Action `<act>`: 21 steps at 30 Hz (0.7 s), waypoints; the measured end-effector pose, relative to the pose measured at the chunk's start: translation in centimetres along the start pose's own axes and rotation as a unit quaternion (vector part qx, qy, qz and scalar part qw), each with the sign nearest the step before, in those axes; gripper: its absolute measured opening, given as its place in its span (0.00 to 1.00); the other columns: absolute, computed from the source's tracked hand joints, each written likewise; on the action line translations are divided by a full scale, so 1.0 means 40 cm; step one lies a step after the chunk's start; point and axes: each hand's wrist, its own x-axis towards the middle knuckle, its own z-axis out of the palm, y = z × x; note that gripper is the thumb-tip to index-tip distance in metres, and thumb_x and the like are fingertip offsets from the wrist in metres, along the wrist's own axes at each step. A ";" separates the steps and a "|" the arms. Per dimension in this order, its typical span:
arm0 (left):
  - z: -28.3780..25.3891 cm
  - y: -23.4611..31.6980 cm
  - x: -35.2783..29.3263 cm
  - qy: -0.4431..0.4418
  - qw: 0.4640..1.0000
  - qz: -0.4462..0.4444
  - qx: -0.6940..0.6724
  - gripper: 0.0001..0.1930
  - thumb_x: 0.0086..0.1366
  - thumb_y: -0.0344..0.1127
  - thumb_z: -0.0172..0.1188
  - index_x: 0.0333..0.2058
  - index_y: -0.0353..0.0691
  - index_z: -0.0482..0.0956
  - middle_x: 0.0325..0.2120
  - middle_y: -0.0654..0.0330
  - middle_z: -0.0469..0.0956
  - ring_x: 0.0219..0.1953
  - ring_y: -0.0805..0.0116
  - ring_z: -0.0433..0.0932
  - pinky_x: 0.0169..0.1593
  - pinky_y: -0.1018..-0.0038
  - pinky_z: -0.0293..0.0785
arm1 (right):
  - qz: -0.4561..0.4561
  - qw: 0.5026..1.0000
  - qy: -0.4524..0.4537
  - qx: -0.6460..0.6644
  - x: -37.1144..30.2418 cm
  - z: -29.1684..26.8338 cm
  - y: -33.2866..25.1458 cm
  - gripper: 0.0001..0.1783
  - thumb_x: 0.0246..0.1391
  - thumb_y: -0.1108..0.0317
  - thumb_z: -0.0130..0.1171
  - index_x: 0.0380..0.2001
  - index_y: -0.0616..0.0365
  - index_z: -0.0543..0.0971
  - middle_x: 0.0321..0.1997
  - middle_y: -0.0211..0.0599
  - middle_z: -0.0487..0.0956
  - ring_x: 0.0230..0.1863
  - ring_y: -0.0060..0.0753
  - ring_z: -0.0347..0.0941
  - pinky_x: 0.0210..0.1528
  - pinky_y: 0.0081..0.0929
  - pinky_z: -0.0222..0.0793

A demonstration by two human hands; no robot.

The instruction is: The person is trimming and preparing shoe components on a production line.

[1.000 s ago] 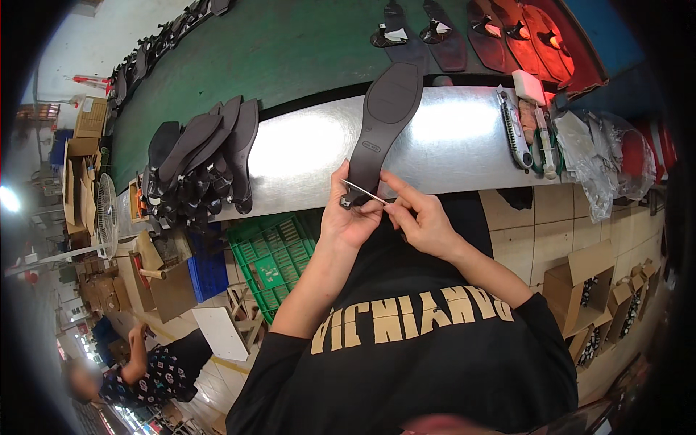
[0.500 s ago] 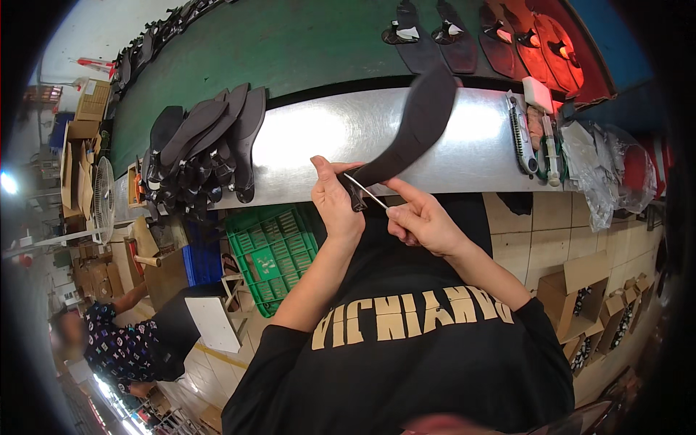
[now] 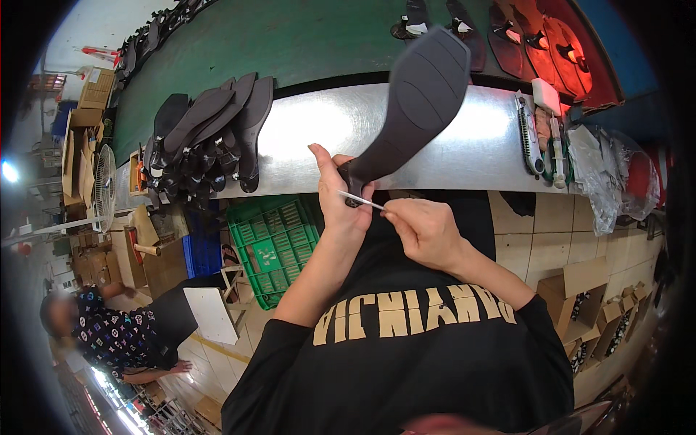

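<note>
Above the near edge of the steel desk point(image 3: 319, 138), a dark shoe sole point(image 3: 417, 101) is held clear of the surface, its long axis slanting from the heel end at lower left up to the broad forefoot at upper right. The left hand point(image 3: 337, 199) is closed around that heel end, so the whole length of the sole runs up and away to the right of the grip. The right hand point(image 3: 428, 232) sits just beside and below it, fingers pinched shut on a thin white stick point(image 3: 360, 201) whose tip reaches leftward to the heel, touching or nearly so. A stack of dark soles point(image 3: 210, 138) lies well apart on the desk's left.
</note>
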 end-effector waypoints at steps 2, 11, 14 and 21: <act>0.000 0.014 0.017 -0.025 0.997 -0.050 -0.052 0.31 0.64 0.68 0.45 0.27 0.41 0.71 0.17 0.63 0.72 0.15 0.72 0.67 0.18 0.79 0.62 | -0.035 0.997 -0.064 0.014 0.001 -0.012 -0.029 0.03 0.51 0.74 0.60 0.30 0.57 0.76 0.25 0.40 0.77 0.26 0.44 0.76 0.28 0.35 0.71; 0.001 0.037 0.025 -0.127 0.965 -0.150 -0.175 0.25 0.61 0.65 0.54 0.30 0.47 0.74 0.19 0.66 0.72 0.16 0.74 0.65 0.17 0.80 0.56 | 0.029 0.999 -0.022 0.039 0.040 0.037 0.002 0.05 0.55 0.73 0.55 0.27 0.60 0.72 0.22 0.45 0.73 0.24 0.52 0.73 0.25 0.39 0.67; -0.005 0.083 0.061 -0.128 0.958 -0.108 -0.233 0.20 0.61 0.58 0.58 0.32 0.46 0.76 0.21 0.67 0.74 0.25 0.72 0.71 0.17 0.79 0.58 | -0.102 0.983 -0.135 0.074 0.035 0.051 -0.069 0.04 0.49 0.72 0.60 0.26 0.54 0.74 0.21 0.37 0.72 0.25 0.43 0.74 0.26 0.36 0.69; -0.064 0.551 0.041 -0.011 0.967 0.244 -0.070 0.09 0.63 0.42 0.55 0.41 0.49 0.74 0.35 0.68 0.77 0.34 0.77 0.74 0.26 0.80 0.67 | 0.113 0.988 0.014 0.106 0.098 -0.062 -0.025 0.10 0.61 0.73 0.50 0.26 0.63 0.75 0.16 0.27 0.69 0.18 0.16 0.63 0.21 0.18 0.59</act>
